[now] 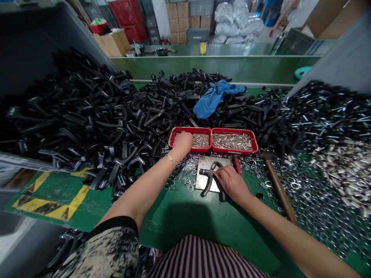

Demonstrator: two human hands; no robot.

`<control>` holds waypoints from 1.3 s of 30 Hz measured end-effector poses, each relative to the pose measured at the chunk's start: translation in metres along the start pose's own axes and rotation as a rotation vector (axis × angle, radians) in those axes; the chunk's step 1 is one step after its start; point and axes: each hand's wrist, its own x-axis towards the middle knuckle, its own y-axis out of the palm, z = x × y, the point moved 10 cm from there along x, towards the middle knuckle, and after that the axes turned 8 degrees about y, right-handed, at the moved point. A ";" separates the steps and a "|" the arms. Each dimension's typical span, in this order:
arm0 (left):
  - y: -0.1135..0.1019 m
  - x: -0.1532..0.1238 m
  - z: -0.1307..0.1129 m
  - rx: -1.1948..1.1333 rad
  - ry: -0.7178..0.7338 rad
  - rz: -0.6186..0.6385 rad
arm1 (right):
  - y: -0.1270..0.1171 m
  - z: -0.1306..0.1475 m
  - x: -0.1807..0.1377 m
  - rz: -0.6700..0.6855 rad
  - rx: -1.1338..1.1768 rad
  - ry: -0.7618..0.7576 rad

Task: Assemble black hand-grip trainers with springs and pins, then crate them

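Note:
My left hand (183, 141) reaches into the left red tray (210, 148), which holds small metal pieces. Its fingers are bent down and closed, and whatever they grip is hidden. On a flat metal plate (199, 184) in front of me lies a black curved handle (206, 185) with a T-shaped upper end and a second arm beside it. My right hand (231, 181) is closed around the right side of that handle, fingertips near its bent top. Small pins fill the right red tray (234, 142), just beyond the plate.
Black handles (116, 112) are heaped at left and behind the trays, with a blue cloth (213, 98) on top. A wooden-handled hammer (279, 189) lies right of the plate. Metal rings (315, 210), silver sleeves (344, 166) and black-headed bolts (333, 112) spread across the right.

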 end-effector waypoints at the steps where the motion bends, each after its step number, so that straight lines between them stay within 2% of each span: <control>1: 0.001 0.001 0.000 -0.004 0.002 0.006 | -0.001 0.001 0.000 -0.001 -0.007 -0.003; 4: 0.002 0.004 -0.002 -0.014 0.012 0.015 | 0.001 0.006 -0.001 0.020 -0.032 -0.047; 7: 0.002 0.003 -0.002 -0.020 0.018 0.000 | 0.001 0.004 0.000 0.007 -0.064 -0.026; 12: -0.004 -0.004 -0.002 -0.029 0.032 -0.095 | 0.002 0.005 -0.002 -0.029 -0.091 -0.053; 16: -0.007 -0.005 -0.002 -0.065 0.050 -0.160 | 0.006 0.012 0.000 0.018 -0.074 -0.100; 19: -0.008 -0.006 0.001 -0.119 0.061 -0.191 | 0.000 0.008 0.002 0.076 -0.020 -0.087; 22: -0.011 -0.014 0.010 -0.214 0.113 -0.241 | -0.030 -0.028 -0.010 0.046 0.032 0.054; 25: -0.029 -0.032 0.028 -0.490 0.180 -0.492 | -0.074 -0.099 -0.047 -0.083 -0.253 0.377; 27: -0.038 -0.045 0.036 -0.698 0.199 -0.635 | -0.084 -0.139 -0.075 -0.012 -0.489 0.540; 30: -0.039 -0.053 0.018 -0.861 0.253 -0.615 | -0.077 -0.177 -0.099 0.169 -0.605 0.658; 33: -0.043 -0.067 -0.019 -0.863 0.383 -0.533 | -0.075 -0.196 -0.100 0.199 -0.507 0.727; 35: -0.042 -0.080 -0.036 -0.843 0.446 -0.477 | -0.085 -0.200 -0.097 0.119 -0.383 0.758; 37: -0.035 -0.094 -0.039 -0.867 0.449 -0.427 | -0.094 -0.203 -0.099 0.051 -0.153 0.840; 39: -0.024 -0.105 -0.035 -0.930 0.405 -0.373 | -0.083 -0.200 -0.106 0.120 0.245 0.964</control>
